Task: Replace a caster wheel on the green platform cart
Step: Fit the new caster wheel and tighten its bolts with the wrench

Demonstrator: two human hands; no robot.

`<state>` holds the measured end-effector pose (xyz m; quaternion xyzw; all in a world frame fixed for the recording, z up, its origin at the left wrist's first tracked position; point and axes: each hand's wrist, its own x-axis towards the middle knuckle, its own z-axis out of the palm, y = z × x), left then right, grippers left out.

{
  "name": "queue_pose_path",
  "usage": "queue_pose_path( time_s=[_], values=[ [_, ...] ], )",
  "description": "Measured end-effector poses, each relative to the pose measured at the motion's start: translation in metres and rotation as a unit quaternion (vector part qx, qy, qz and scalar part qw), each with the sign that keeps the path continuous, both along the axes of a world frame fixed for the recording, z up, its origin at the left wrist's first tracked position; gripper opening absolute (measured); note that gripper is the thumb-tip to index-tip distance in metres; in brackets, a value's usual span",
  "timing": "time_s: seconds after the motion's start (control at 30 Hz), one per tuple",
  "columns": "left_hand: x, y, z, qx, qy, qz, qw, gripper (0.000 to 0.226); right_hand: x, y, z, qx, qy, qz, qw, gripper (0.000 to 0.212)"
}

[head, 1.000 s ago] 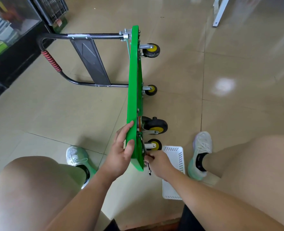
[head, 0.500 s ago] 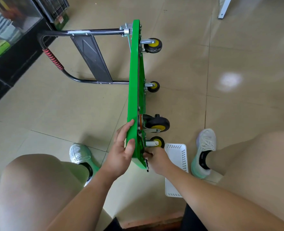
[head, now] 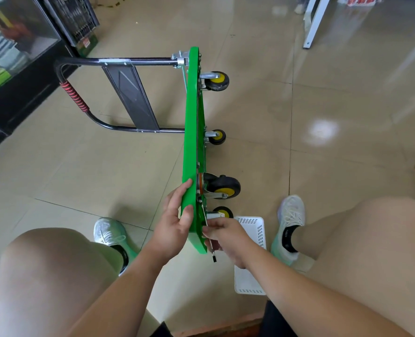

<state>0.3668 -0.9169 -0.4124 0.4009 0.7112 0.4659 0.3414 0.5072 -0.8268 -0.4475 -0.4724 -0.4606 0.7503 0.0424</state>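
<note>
Now, viewed from above, a person works on a green platform cart (head: 191,132) tipped onto its side on a tiled floor, with its long axis running straight away from them. All 4 wheels (head: 217,81) point to the person's right. The left hand (head: 174,227) grips the deck's near edge, fingers curled round it. The right hand (head: 228,237), just right of the deck, pinches a thin metal tool (head: 212,254), possibly a wrench, at the mount of the nearest caster (head: 223,212), which lies directly ahead of that hand. A white basket (head: 250,283) sits on the floor beneath it.
</note>
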Motion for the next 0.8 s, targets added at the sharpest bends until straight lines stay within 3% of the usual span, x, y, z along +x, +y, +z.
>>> queue_pose_path(
  time_s=[0.1,0.4,0.8],
  values=[
    [0.001,0.001,0.002,0.002,-0.006,0.002,1.0,0.053,-0.005,0.007,0.014,-0.04,0.035,0.013,0.999,0.016],
    [0.0,0.002,0.0,0.012,0.004,0.005,1.0,0.051,-0.001,0.01,0.026,-0.079,0.012,0.043,0.996,0.006],
    [-0.001,0.0,-0.001,0.014,0.01,-0.006,1.0,0.051,0.016,0.008,-0.035,-0.023,-0.039,0.003,0.999,0.033]
  ],
)
